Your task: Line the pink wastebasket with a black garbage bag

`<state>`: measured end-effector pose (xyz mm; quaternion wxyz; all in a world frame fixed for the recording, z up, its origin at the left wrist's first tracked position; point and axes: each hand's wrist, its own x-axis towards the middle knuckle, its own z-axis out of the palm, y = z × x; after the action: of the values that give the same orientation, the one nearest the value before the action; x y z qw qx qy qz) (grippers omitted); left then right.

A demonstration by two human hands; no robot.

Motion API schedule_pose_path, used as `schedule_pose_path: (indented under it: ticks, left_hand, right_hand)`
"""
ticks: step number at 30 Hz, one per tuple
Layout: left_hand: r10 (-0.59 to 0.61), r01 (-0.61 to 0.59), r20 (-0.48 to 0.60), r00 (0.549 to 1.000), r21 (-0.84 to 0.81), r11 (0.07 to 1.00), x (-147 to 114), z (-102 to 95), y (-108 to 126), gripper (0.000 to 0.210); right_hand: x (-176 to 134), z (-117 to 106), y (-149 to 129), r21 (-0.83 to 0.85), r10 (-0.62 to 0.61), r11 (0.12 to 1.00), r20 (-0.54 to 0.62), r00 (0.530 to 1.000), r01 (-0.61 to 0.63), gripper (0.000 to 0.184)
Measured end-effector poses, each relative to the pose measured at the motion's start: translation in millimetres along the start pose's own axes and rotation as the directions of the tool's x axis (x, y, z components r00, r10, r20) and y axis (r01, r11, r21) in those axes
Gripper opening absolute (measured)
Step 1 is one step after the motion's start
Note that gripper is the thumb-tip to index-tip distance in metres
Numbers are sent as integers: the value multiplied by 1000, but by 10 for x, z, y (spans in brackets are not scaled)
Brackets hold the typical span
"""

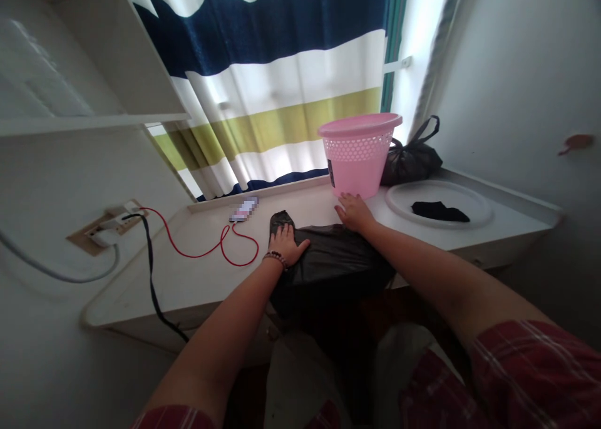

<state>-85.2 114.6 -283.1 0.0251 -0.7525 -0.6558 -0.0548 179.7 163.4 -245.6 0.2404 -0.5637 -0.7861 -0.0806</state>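
A black plastic bag (338,253) lies spread over the front edge of the white desk, its near side hanging down toward my lap. My left hand (287,244), with a beaded bracelet at the wrist, rests flat on the bag's left end, fingers spread. Over the bag's far right edge reaches my right hand (354,213), its fingers stretched out and apart. Just beyond its fingertips stands a pink plastic basket (359,160), upright, with a perforated band below the rim. I cannot see what is inside the basket.
A tied black bag (413,160) sits behind the basket. On the right, a round white lid (399,213) carries a black cloth (439,211). At left lies a phone (244,210) with a red cable (240,264) running to a wall socket (106,228). A striped curtain (282,59) hangs behind.
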Motion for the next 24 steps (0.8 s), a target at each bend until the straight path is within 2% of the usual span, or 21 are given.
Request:
schedule_pose_path:
  ticks: [2, 5, 8, 12, 18, 24]
  left_hand:
    - [2, -2, 4, 1000, 8, 1000, 20, -2, -8, 101]
    - [-6, 5, 18, 1000, 25, 1000, 25, 12, -19, 100]
    - [-10, 9, 23, 1000, 34, 999, 21, 28, -17, 103]
    - [-11, 10, 15, 1000, 27, 1000, 18, 41, -9, 104]
    - [5, -5, -6, 1000, 5, 1000, 14, 68, -31, 106]
    - [6, -6, 9, 1000, -3, 1000, 0, 55, -29, 104]
  right_hand:
    - [-153, -51, -362, 43, -101, 994, 29, 994, 100, 61]
    - [-478, -7, -832, 130, -280, 957, 190, 941, 259, 76]
    - [-729, 66, -949, 140, -238, 969, 326, 915, 202, 94]
    - [-826, 36, -601, 75, -106, 994, 379, 919, 83, 100]
    - [-880, -55, 31, -29, 9, 1000, 399, 917, 2, 100]
    - [-888, -41, 365, -110, 94, 992, 388, 917, -55, 103]
